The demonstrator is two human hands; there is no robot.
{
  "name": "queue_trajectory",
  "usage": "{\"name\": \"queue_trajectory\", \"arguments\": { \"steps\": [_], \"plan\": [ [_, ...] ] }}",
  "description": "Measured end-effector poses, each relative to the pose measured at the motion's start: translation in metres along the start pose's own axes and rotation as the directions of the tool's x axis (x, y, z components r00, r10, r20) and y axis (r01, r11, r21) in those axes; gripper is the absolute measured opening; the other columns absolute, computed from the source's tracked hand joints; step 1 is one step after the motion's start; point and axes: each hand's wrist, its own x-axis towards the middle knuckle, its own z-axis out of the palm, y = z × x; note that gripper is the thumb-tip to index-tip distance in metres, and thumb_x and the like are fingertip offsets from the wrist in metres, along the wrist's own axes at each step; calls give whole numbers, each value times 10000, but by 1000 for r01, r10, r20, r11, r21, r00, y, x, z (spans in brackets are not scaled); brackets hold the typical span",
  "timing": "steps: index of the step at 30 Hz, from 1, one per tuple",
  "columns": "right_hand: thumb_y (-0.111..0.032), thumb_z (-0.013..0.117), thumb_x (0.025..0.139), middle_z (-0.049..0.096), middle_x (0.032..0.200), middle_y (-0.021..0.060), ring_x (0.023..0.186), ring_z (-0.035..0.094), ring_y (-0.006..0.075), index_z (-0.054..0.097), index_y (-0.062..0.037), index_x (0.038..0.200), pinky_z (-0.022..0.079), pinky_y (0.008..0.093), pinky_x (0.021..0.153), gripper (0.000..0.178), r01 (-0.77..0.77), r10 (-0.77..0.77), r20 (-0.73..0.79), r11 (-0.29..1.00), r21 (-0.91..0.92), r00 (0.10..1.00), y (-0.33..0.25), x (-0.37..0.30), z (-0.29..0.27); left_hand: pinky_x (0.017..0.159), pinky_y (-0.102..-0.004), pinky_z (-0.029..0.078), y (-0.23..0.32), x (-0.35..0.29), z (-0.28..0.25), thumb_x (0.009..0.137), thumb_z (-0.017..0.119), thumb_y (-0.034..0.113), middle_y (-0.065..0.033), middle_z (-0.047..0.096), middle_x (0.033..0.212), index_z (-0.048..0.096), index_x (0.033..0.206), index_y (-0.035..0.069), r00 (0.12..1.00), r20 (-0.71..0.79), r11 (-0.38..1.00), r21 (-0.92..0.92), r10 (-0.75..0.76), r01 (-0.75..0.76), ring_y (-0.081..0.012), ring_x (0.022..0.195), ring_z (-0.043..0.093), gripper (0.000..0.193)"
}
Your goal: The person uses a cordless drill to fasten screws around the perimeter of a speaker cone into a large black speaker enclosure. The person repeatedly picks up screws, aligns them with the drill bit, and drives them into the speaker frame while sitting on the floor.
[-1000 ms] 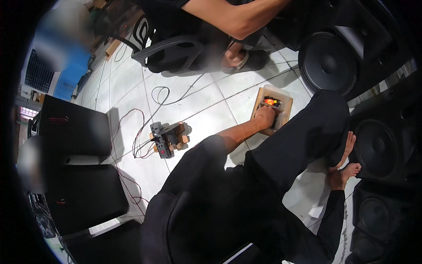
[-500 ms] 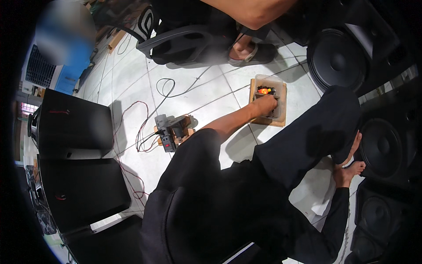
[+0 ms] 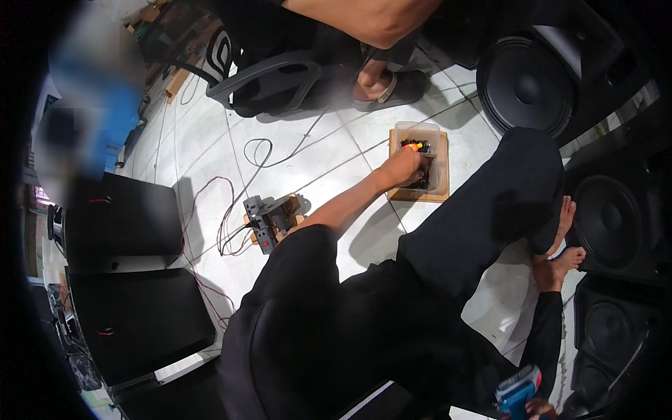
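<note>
My left hand reaches into a clear plastic container that sits on a small wooden board on the white tiled floor. Its fingers are curled among dark parts, right beside an orange-tipped item. Whether the hand grips anything is hidden. My right hand is at the bottom edge in a long black sleeve, closed on a blue and black tool. My black-trousered leg and bare feet lie to the right of the container.
A grey device on wood blocks with red and black wires lies left of my arm. Another person's sandalled foot and an office chair are beyond the container. Large loudspeakers stand at right, black cabinets at left.
The view has shifted, so the container sits higher and closer in the picture. My left hand has stayed at the container. The blue tool in my right hand has come into view.
</note>
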Motion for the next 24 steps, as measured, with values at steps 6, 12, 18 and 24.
{"name": "queue_trajectory", "arguments": {
  "steps": [6, 12, 18, 24],
  "plan": [
    [-260, 435, 1014, 587, 1256, 175, 1179, 565, 261, 488, -18, 1280, 444, 447, 1008, 364, 410, -231, 597, 894, -182, 768, -45, -36, -33, 784, -346, 526, 11, -5, -13, 764, 690, 77, -135, 710, 881, 719, 936, 22, 961, 14, 897, -356, -276, 263, -237, 819, 674, 183],
    [-171, 645, 789, 595, 929, 113, 889, 588, 207, 557, 14, 1137, 464, 343, 826, 403, -479, 413, 312, 860, 175, 856, -54, -59, 46, 658, -270, 499, -11, -21, 0, 825, 700, 132, -47, 667, 787, 681, 835, -3, 921, -73, 850, -419, -383, 320, -105, 717, 601, 137],
    [-59, 697, 722, 612, 898, 87, 868, 600, 201, 562, 25, 1128, 472, 353, 849, 436, -613, 484, 418, 745, 264, 769, -11, -72, 31, 788, -301, 553, -1, -23, -42, 900, 625, 102, -143, 674, 948, 615, 920, -44, 881, -139, 450, -888, -453, 92, -210, 803, 668, 147],
    [-86, 756, 749, 620, 907, 73, 895, 601, 193, 558, 11, 1152, 461, 367, 903, 459, -631, 553, 304, 663, 403, 776, -11, -58, 33, 702, -235, 535, 213, 47, -135, 903, 619, 167, -130, 653, 996, 594, 1019, -27, 894, -403, 419, -859, -194, -296, -154, 779, 625, 227]
  ]
}}
